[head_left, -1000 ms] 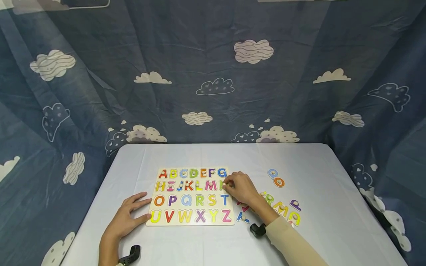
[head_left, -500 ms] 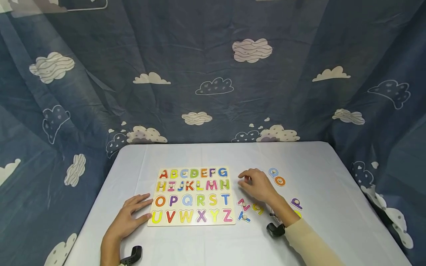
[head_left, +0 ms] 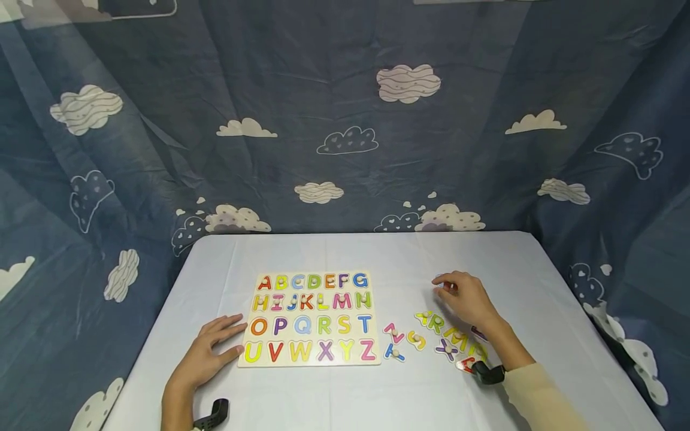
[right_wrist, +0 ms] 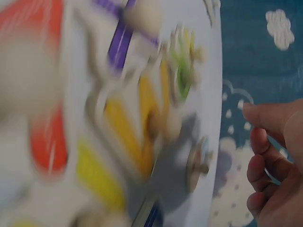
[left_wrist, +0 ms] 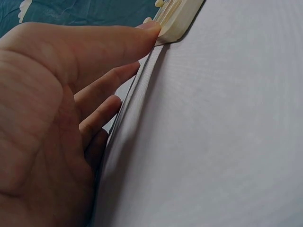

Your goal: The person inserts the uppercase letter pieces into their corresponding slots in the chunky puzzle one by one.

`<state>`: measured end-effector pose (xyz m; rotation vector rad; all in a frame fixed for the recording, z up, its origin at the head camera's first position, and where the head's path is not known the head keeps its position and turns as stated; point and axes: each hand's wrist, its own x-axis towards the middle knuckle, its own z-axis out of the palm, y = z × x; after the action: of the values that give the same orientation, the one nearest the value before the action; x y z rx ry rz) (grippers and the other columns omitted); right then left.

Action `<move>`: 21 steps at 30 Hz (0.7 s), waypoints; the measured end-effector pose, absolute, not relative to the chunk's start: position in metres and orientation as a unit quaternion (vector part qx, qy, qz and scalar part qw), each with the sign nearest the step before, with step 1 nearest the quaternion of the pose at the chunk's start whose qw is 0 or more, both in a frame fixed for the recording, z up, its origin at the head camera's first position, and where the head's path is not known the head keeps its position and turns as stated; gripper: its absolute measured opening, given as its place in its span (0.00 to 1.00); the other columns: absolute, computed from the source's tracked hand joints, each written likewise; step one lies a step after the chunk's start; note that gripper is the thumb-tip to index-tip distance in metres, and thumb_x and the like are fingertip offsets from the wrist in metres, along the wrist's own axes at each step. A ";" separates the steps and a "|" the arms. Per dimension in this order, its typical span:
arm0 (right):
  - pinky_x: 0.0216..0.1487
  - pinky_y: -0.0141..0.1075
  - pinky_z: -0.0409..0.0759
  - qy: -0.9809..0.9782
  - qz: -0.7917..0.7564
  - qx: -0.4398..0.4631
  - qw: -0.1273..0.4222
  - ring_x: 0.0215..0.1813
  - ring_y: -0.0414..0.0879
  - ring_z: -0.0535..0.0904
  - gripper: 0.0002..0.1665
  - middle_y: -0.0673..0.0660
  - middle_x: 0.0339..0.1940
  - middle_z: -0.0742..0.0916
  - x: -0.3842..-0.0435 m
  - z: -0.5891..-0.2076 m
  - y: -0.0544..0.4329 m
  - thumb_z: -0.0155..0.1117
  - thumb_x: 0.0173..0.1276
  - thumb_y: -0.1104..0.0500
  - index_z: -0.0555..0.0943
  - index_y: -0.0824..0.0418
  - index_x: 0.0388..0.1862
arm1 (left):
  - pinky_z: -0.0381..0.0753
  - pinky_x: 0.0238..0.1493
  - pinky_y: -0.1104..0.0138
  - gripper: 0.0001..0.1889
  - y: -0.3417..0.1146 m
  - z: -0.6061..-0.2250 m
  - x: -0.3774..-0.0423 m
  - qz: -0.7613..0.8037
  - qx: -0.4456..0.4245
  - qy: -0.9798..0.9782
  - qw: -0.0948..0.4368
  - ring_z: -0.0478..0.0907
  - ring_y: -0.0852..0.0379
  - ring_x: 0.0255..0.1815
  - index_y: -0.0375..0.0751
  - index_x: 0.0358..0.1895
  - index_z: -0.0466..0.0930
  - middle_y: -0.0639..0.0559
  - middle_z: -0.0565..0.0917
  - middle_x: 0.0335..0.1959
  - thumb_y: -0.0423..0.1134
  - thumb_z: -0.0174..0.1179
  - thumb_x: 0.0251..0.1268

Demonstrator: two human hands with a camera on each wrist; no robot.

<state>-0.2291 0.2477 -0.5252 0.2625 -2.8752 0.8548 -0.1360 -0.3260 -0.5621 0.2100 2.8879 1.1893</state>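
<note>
A wooden alphabet puzzle board (head_left: 302,311) lies on the table. Knobbed letter pieces sit in its upper two rows, including a green N (head_left: 363,300) at the right end; its lower rows show flat painted letters. My left hand (head_left: 202,353) rests with spread fingers at the board's left edge, the thumb (left_wrist: 137,40) touching its corner in the left wrist view. Off to the right, my right hand (head_left: 468,299) hovers with loosely bent fingers and nothing between them. Beneath it, a blue-edged piece shows only a sliver; the hand hides that area.
Loose knobbed letters lie right of the board: a pink Z (head_left: 394,333), a blue T (head_left: 394,352), a yellow S (head_left: 416,340), a purple X (head_left: 446,349), a green R (head_left: 435,324), an orange M (head_left: 456,338) and a red piece (head_left: 465,364). A cloud-print curtain (head_left: 345,167) hangs behind the table.
My right hand has let go of the green N, now seated in the board, and moved right over the blue Q and orange O. The left hand stays in place.
</note>
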 end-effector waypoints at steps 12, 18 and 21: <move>0.34 0.35 0.69 -0.962 0.268 0.040 0.032 0.37 0.47 0.72 0.15 0.52 0.30 0.79 -0.232 -0.540 0.290 0.75 0.67 0.55 0.89 0.60 0.49 | 0.54 0.73 0.27 0.27 -0.326 -0.565 -0.135 0.381 0.060 0.922 0.018 0.55 0.36 0.79 0.44 0.64 0.84 0.43 0.74 0.74 0.47 0.73 0.62; 0.32 0.34 0.69 -0.962 0.270 0.027 0.007 0.37 0.48 0.72 0.16 0.53 0.30 0.79 -0.231 -0.546 0.296 0.75 0.67 0.55 0.89 0.61 0.51 | 0.54 0.73 0.27 0.27 -0.325 -0.564 -0.135 0.382 0.060 0.922 0.021 0.55 0.37 0.79 0.44 0.64 0.83 0.43 0.73 0.75 0.46 0.73 0.62; 0.32 0.34 0.69 -0.962 0.272 0.028 0.009 0.37 0.48 0.72 0.16 0.53 0.30 0.79 -0.231 -0.547 0.296 0.75 0.67 0.56 0.89 0.61 0.51 | 0.54 0.74 0.28 0.27 -0.326 -0.563 -0.136 0.380 0.059 0.923 0.021 0.55 0.37 0.80 0.44 0.64 0.83 0.44 0.73 0.75 0.46 0.73 0.62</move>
<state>-0.2312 0.2960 -0.5467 0.0879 -3.0043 0.8497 -0.1356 -0.3259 -0.5635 0.1838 2.8616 1.1785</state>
